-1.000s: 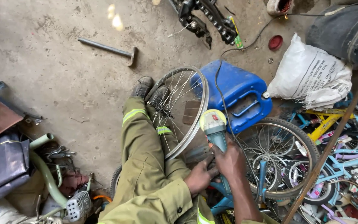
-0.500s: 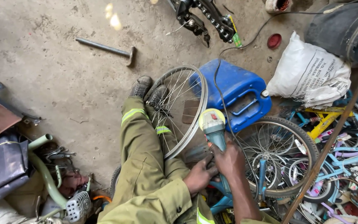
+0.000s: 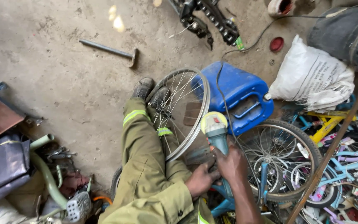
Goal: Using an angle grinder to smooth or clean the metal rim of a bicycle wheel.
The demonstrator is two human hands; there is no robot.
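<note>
Your right hand (image 3: 232,162) is clenched around the teal angle grinder (image 3: 216,132), its head just beside the bare wheel rim (image 3: 187,112) braced against your boots (image 3: 151,92), while your left hand (image 3: 201,179) closes on the metal piece beneath, steadying it.

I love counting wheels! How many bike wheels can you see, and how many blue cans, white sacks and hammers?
Bare silver wheel rim: 1
Wheels with tyres, counting only the clear one: 1 (more hide in the bike pile at right, too tangled to count)
Blue jerry can: 1
White sack: 1
Hammer: 1
Total: 5
</note>
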